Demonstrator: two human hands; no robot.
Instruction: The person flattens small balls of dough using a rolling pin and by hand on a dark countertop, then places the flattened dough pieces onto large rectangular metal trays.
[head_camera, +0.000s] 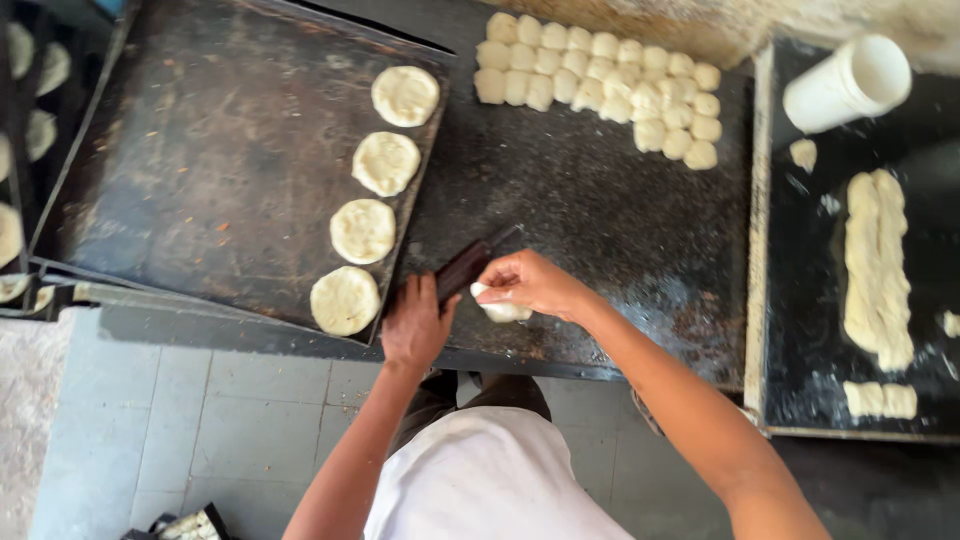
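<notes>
The right hand (525, 282) comes in from the lower right on a bare forearm, wrist bent, knuckles up, its fingers curled down and pinched around a small pale lump of raw dough (503, 311) that rests on the dark, flour-dusted metal worktop (600, 220) near its front edge. The left hand (415, 322) reaches straight up from below, palm down, fingers pressed together and lying on the worktop just beside the dough lump, touching the near end of a dark flat rectangular scraper (466, 266) that lies slanted between the two hands; whether the fingers actually grip it cannot be told. To the left sits a large dark metal baking tray (200, 170), and along its right edge four flattened round discs of dough (363, 230) lie in a column, near one another. At the far side of the worktop a cluster of small cut dough pieces (600, 85) is packed in rows. On the right, a separate dark tray (800, 330) holds a long rope of dough (877, 265) and a white plastic cup (845, 82) lying on its side.
</notes>
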